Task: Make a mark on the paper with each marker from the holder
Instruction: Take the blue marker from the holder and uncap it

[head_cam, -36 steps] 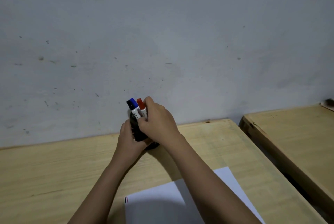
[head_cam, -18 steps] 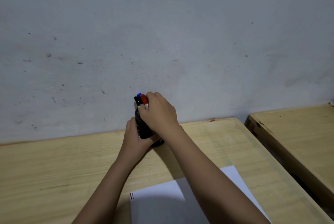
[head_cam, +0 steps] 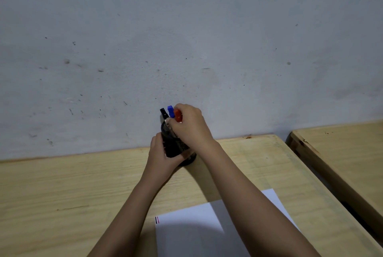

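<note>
Head camera, looking forward and down: a pale wooden tabletop (head_cam: 62,184) runs up to a scuffed grey wall (head_cam: 186,39). At the far edge, near the wall, stands a black mesh holder (head_cam: 173,144), tilted a little to the left. Three markers poke out of its top side by side: a black marker (head_cam: 163,112), a blue marker (head_cam: 170,110) and a red marker (head_cam: 177,116).

The left hand (head_cam: 160,156) is wrapped around the lower part of the holder, steadying it. The right hand (head_cam: 187,127) reaches over from the right with its fingers closed at the top of the holder, pinched around the red marker just below its cap; how firm that grip is cannot be told, since the hand covers the barrel.

Nearer the viewer lies a white sheet of paper (head_cam: 186,234), partly under the right forearm. At its top left corner sit short strokes, one dark and one red; a third cannot be made out.

What could go wrong, as a judgement: the holder already leans and looks light, so any sideways push or pull on a marker might tip it further and spill the others if the left hand loosens. The markers crowd together, so shifting one may drag its neighbour along.
</note>
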A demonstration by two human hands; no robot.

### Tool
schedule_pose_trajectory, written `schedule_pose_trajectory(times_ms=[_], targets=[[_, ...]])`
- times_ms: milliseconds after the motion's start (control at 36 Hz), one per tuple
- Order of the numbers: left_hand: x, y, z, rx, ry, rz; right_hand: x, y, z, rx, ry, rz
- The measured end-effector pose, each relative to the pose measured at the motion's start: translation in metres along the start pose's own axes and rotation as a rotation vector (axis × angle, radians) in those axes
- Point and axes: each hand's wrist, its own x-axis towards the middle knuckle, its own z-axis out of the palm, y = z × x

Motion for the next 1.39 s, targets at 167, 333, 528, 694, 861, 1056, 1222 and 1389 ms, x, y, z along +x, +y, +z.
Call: schedule_pose_trajectory(times_ms=[167,333,528,694,861,1056,1222,1389], targets=[[0.000,0.000,-0.003,0.045,0.016,-0.009,0.001,-0.009,-0.012,0.159,0.108,-0.009],[-0.013,0.011,-0.002,-0.013,0.053,-0.070,-0.005,-0.029,-0.030,0.389,0.299,-0.023],[-0.021,0.014,0.005,0.060,0.113,-0.161,-0.029,-0.050,-0.059,0.482,0.395,-0.127],[-0.048,0.046,-0.009,0.046,0.217,-0.168,-0.061,-0.062,-0.078,0.428,0.377,-0.183],[-0.075,0.088,-0.041,-0.137,0.246,-0.027,-0.097,-0.055,-0.073,0.219,0.249,-0.173],[-0.103,0.112,-0.065,-0.235,0.118,0.113,-0.140,-0.050,-0.066,0.045,0.066,-0.183],[-0.132,0.104,-0.068,-0.086,-0.040,0.173,-0.164,-0.047,-0.057,-0.130,-0.065,-0.195],[-0.147,0.091,-0.067,-0.029,-0.032,0.176,-0.176,-0.046,-0.054,-0.185,-0.127,-0.207]])
